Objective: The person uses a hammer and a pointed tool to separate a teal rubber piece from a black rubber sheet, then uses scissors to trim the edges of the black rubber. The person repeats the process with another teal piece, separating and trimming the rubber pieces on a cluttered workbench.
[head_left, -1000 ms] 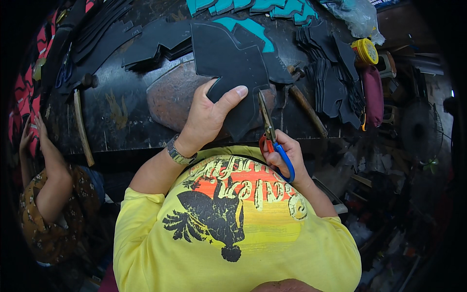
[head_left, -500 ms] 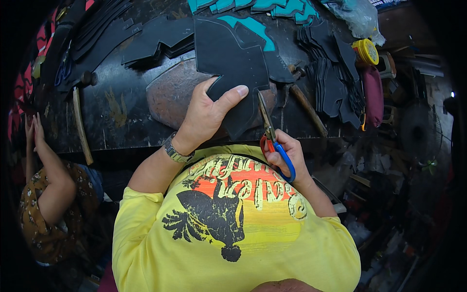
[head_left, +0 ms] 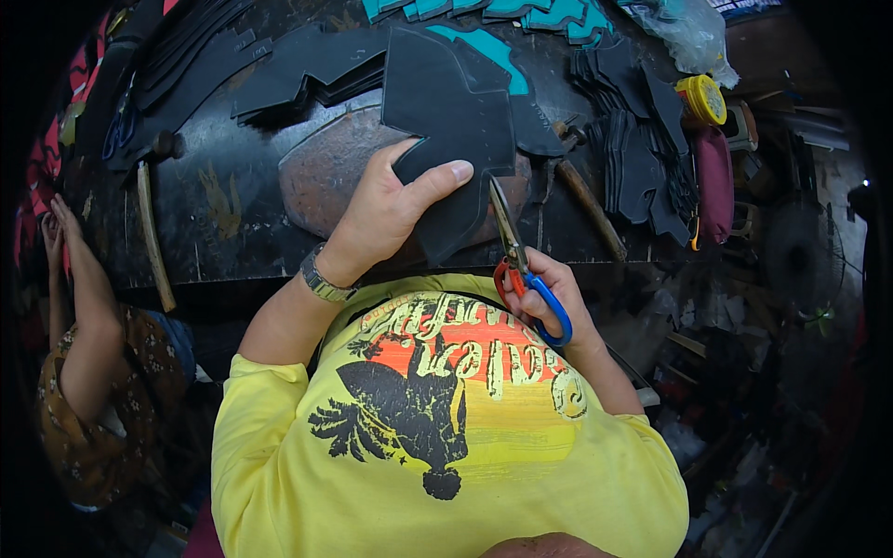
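My left hand (head_left: 386,200) grips a flat black sheet piece (head_left: 451,102), thumb on top and the other fingers hidden underneath. Thin pale lines run across the piece, and its outline is notched. In my right hand (head_left: 553,293) is a pair of scissors (head_left: 510,228) with one red and one blue handle. Their blades point away from me, with the tips at the right edge of the black piece, just right of my left thumb. Behind the piece lies a rounded brown slab (head_left: 326,167) on the dark table (head_left: 233,256).
Stacks of black cut pieces (head_left: 628,167) lie at the right, others (head_left: 316,79) at the left. Teal pieces (head_left: 558,19) are at the back. Two wooden-handled hammers (head_left: 153,242) (head_left: 591,209) flank the slab. A yellow tub (head_left: 700,99) stands far right. Another person's arms (head_left: 93,316) are at the left.
The black piece has tilted slightly, its top shifting right and its lower tip left. My left wrist has moved a little left. The scissors' handles look slightly wider apart.
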A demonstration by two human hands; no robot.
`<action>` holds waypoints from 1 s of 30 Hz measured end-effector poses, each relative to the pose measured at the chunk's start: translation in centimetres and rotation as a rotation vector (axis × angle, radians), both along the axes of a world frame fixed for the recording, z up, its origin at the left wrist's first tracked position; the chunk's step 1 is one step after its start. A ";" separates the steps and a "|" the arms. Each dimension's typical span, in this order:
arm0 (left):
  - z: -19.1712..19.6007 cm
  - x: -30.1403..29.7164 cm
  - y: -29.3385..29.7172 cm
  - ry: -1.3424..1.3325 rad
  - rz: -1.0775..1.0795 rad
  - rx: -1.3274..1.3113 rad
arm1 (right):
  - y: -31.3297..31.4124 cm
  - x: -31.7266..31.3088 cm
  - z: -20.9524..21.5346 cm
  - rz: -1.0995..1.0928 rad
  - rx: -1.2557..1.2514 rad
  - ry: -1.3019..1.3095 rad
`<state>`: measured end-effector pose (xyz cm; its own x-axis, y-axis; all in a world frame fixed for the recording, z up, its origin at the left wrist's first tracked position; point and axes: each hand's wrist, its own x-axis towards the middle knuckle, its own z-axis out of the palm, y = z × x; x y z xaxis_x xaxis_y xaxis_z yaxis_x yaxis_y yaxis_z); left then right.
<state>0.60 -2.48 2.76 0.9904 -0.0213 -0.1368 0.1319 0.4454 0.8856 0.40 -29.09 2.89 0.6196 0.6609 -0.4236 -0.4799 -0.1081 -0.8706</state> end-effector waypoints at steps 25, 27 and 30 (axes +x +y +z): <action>0.6 0.8 0.9 0.062 -0.096 -0.119 | 0.3 0.1 -0.5 -0.024 -0.039 -0.087; 0.6 0.8 0.9 0.056 -0.092 -0.107 | 0.3 0.2 -0.5 -0.021 -0.040 -0.115; 0.6 0.8 1.0 0.058 -0.091 -0.084 | 0.1 0.4 -0.4 0.036 -0.057 -0.148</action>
